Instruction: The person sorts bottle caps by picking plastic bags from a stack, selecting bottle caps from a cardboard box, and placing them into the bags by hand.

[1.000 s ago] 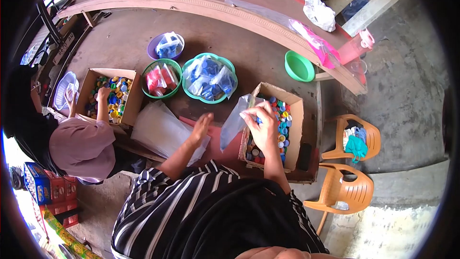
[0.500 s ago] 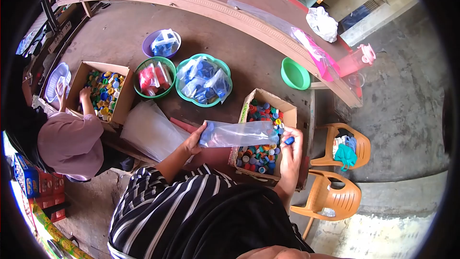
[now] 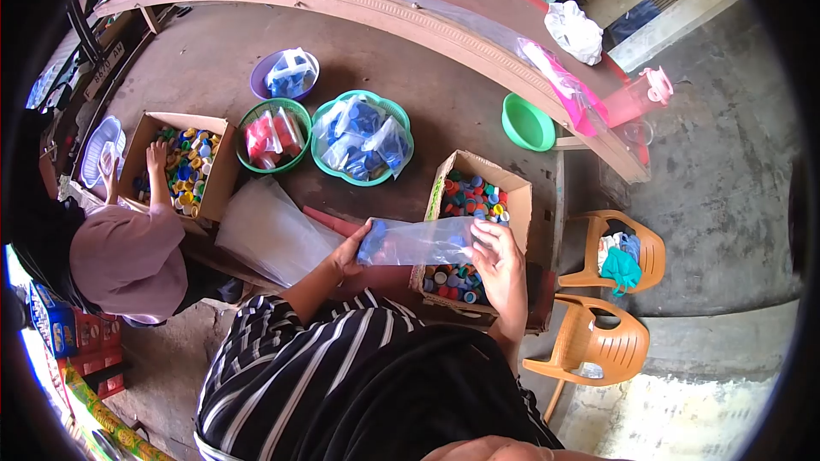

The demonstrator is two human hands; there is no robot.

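One clear plastic bag (image 3: 424,242) spans from left hand (image 3: 348,251) to right hand (image 3: 502,263), partly over the nearer cardboard box (image 3: 490,172) of mixed bottle caps (image 3: 459,280) | left: clasping the end with blue caps (image 3: 373,241) inside | right: fingers at the other end, cannot tell whether pinching

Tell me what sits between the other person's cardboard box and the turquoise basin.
The head view shows a green basket holding bagged red items between them.
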